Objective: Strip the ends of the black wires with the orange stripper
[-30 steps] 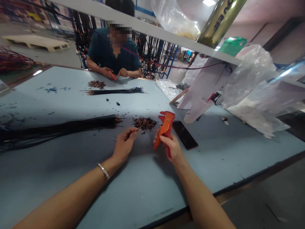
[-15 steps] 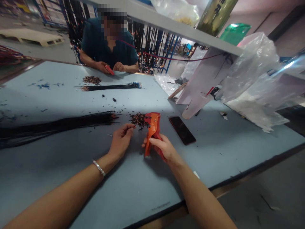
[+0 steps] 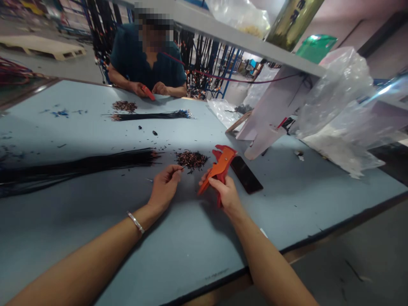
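My left hand point(image 3: 165, 187) pinches a thin black wire point(image 3: 182, 168), its short end poking out past the fingertips. Wrapped round the handles of an orange and red wire stripper point(image 3: 223, 163) is my right hand point(image 3: 223, 189); the tool's jaws point up and away from the wire. A heap of dark and coppery wire scraps point(image 3: 192, 160) lies on the table just beyond my hands. To the left stretches a long bundle of black wires point(image 3: 105, 163), its coppery ends near the heap.
A black phone point(image 3: 247, 175) lies right of the stripper. Across the table point(image 3: 178, 255) a co-worker point(image 3: 146, 63) holds a red tool point(image 3: 148, 93) behind a second wire bundle point(image 3: 149, 115). Shelf supports point(image 3: 267, 114) and plastic bags point(image 3: 338, 97) stand at the right.
The wire stripper in my right hand has moved right and tilted, away from the wire and off the scrap heap. My left hand stays almost in place, still pinching the wire.
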### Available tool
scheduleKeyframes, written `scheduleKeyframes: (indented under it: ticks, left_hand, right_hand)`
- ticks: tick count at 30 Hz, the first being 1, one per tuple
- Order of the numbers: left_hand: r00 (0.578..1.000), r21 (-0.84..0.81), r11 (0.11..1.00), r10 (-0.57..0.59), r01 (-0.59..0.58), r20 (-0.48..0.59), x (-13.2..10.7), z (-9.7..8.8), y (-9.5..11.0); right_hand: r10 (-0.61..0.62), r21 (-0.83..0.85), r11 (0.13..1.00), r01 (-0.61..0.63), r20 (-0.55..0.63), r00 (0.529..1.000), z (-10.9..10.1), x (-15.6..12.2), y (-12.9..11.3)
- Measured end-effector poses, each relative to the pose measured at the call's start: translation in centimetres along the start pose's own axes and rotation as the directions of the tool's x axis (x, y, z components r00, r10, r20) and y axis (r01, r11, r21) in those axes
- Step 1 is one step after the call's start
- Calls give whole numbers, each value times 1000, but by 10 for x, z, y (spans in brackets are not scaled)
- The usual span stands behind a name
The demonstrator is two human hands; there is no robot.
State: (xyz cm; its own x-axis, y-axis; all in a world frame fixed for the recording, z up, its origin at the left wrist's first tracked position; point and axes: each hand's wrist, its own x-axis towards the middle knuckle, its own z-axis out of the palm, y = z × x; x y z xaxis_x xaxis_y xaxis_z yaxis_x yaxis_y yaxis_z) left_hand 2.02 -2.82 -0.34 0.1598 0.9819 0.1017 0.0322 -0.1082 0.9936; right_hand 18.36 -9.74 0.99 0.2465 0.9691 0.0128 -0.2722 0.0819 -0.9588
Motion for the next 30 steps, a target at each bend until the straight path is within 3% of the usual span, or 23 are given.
scheduleKeyframes:
  ticks: [2,4,6,7,9,13,19,22,26,30]
  left_hand:
    - [1000,9,1000,0,0,7,-1,0,2]
    - [1000,16,1000,8,-8,6,-1,0,3]
    - [1000,17,1000,15,-15,-1,-1,0,3]
    - [1000,15,1000,16,-16,-4,-1,0,3]
    - [1000,14,1000,18,-18,2,-1,0,3]
    - [1000,22,1000,21,-21,9,-1,0,4]
    - [996,82,993,84,-84,14,-3,0,6]
    - [996,125,988,85,-89,35,-4,2,4]
    - [998,245,968,43,-52,39,-5,2,0]
    - [999,399,916,43,-48,20,-5,0,1]
  right_hand:
    - [10,-55,998,-10,6,1000,4,2,4]
    - [-143,-148,980,133,-63,988,7,5,8]
    - [-345,-237,922,308,-132,929,8,6,10]
    - [-401,-244,901,359,-149,904,8,6,10]
    - [-396,-173,913,370,-148,906,6,3,8]
    - [-240,-24,971,239,-96,966,2,-2,5]
    - [-119,40,992,123,-87,989,4,-3,5]
    - [11,161,987,-21,68,998,1,-6,2]
    - [198,266,918,-293,333,922,-8,-12,-1]
    - [312,254,859,-445,431,847,-18,-11,-1]
